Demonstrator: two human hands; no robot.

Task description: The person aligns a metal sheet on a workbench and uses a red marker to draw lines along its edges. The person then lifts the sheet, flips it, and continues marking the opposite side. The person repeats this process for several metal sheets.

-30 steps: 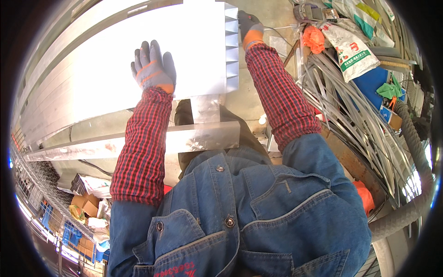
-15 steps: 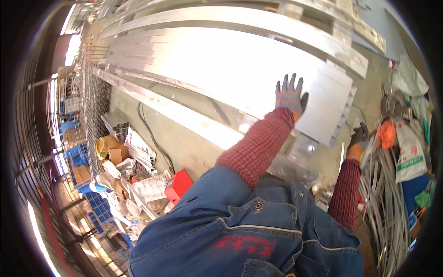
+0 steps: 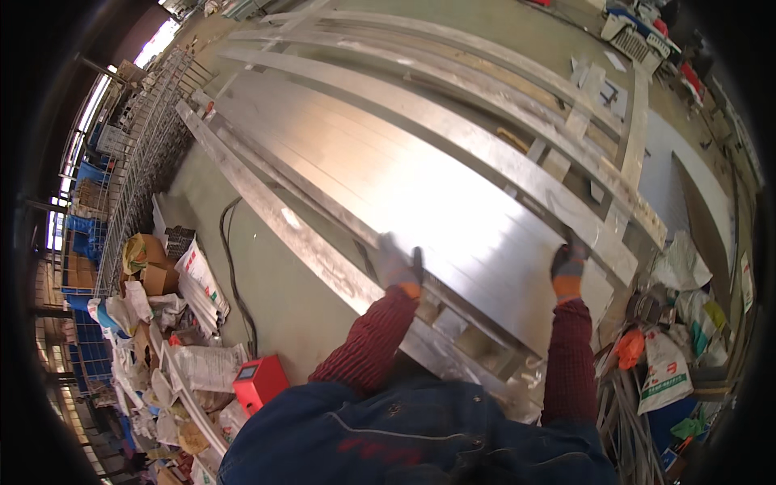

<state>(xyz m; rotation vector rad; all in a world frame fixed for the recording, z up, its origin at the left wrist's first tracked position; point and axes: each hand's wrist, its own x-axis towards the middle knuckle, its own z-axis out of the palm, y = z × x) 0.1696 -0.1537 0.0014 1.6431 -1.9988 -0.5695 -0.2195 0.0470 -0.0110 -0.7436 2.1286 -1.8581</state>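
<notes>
Long silvery metal panels [image 3: 347, 153] lie side by side in front of me, with glare over their middle. Beside their near left edge is my left hand [image 3: 398, 268], in a grey and orange glove. Its thumb stands apart from the fingers, which are smeared by motion, and nothing shows in its grasp. At the panels' right edge, close to the near end, is my right hand [image 3: 568, 271], gloved alike. Its dark fingers bend at that edge; whether they grip it cannot be made out. Red checked sleeves cover both forearms.
Long metal beams [image 3: 291, 242] flank the panels on both sides. A red box [image 3: 260, 384] stands at lower left near heaped bags and cartons. At right are a white sack [image 3: 664, 372] and a bundle of thin strips [image 3: 630, 420]. A wire mesh rack [image 3: 149, 174] runs along the left.
My left hand has left the panels' top and moved left to their near edge. My right hand has come forward from beside the strips to the right edge. The view has shifted.
</notes>
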